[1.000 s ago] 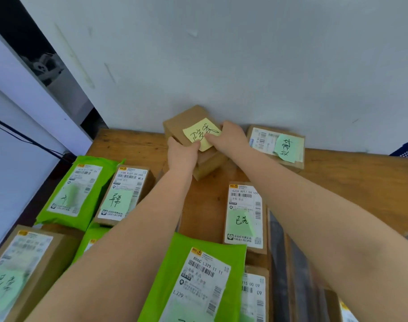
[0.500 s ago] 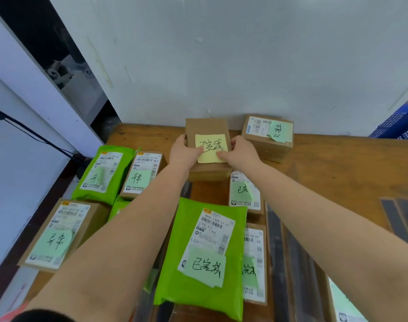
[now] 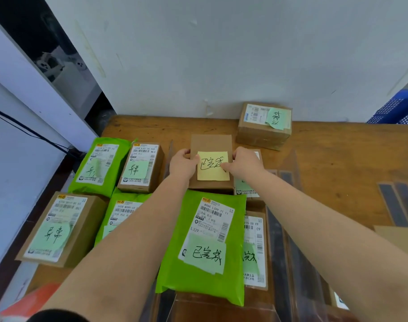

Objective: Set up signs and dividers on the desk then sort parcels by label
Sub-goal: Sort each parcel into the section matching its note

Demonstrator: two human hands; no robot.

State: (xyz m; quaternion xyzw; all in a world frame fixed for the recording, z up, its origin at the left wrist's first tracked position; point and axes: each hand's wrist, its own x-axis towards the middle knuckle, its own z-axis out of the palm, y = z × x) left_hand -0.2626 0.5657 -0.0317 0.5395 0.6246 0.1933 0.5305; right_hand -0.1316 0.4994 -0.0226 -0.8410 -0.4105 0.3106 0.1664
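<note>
A brown cardboard sign (image 3: pixel 211 142) with a yellow handwritten note (image 3: pixel 213 166) stands near the middle of the wooden desk (image 3: pixel 337 163). My left hand (image 3: pixel 182 162) grips its left edge and my right hand (image 3: pixel 246 162) grips its right edge, thumbs on the note. Just in front lies a green parcel bag (image 3: pixel 203 273) with a green handwritten note. A brown parcel (image 3: pixel 255 249) lies beside it on the right, and another sits partly hidden behind my right hand.
Left of the sign lie a green bag (image 3: pixel 99 166), a brown box (image 3: pixel 141 167), a larger brown box (image 3: pixel 58 228) and another green bag (image 3: pixel 119 217). A brown box (image 3: pixel 264 125) stands against the wall. Clear dividers (image 3: pixel 282 252) and dark strips (image 3: pixel 398 201) lie at right.
The sign came away from the wall toward me, turned from tilted to square with the desk edge, and now sits just behind the green bag. Both hands stayed on its edges.
</note>
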